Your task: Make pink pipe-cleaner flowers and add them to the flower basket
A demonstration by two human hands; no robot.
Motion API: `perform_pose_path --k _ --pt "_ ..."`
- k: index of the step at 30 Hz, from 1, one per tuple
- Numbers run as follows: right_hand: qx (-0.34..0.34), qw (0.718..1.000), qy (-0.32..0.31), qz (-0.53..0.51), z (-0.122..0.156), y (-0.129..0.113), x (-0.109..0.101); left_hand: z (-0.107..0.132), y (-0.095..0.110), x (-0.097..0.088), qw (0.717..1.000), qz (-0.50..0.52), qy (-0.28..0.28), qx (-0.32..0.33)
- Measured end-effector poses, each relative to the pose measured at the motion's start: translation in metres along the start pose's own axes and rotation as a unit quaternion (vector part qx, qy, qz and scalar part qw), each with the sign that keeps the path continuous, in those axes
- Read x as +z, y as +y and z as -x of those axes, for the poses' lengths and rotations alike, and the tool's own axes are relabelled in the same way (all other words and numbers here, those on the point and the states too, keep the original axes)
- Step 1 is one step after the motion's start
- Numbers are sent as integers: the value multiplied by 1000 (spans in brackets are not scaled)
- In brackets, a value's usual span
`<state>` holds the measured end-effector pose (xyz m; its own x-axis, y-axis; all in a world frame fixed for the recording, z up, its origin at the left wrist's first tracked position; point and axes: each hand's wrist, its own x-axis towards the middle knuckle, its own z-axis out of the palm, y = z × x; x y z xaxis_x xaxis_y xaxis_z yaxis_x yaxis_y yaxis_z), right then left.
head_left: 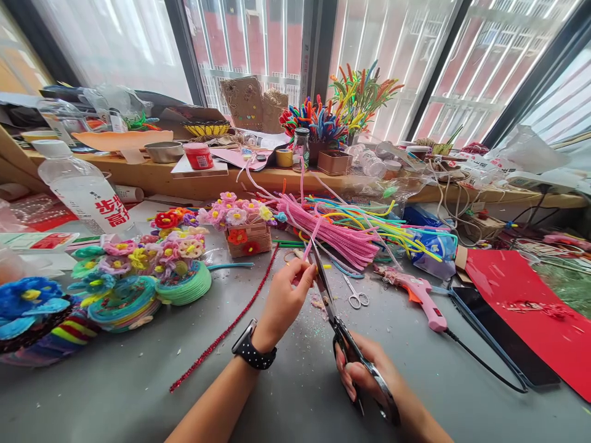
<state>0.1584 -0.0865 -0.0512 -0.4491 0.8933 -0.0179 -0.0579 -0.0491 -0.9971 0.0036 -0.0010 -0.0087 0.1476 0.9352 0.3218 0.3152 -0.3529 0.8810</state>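
Observation:
My left hand (285,298), with a black watch on the wrist, pinches a pink pipe cleaner (313,237) that rises up and back toward the shelf. My right hand (364,372) grips the black handles of long scissors (329,295). The blades point up toward the pinched end of the pink pipe cleaner, right beside my left fingertips. Behind them lies a large bundle of pink pipe cleaners (337,237) with yellow, green and blue ones mixed in.
A pink glue gun (420,295) and small scissors (356,296) lie to the right, a red sheet (530,307) and a black tablet (501,335) farther right. Pipe-cleaner flower baskets (138,271) crowd the left, with a red sparkly strand (226,329) and a water bottle (85,194).

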Motion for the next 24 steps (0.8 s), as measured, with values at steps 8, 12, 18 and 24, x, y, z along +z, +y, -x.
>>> perform_pose_path --k 8,12,18,24 --pt "61 997 50 4 1 -2 10 2 1 5 999 38 15 -8" --pt "45 997 39 40 0 -9 8 2 -1 3 998 45 50 -14" --pt "59 998 -10 25 3 -5 -1 -3 -9 -2 997 40 7 -72" --pt "24 998 -50 -7 4 -13 -9 -4 -12 -3 997 22 28 -68"
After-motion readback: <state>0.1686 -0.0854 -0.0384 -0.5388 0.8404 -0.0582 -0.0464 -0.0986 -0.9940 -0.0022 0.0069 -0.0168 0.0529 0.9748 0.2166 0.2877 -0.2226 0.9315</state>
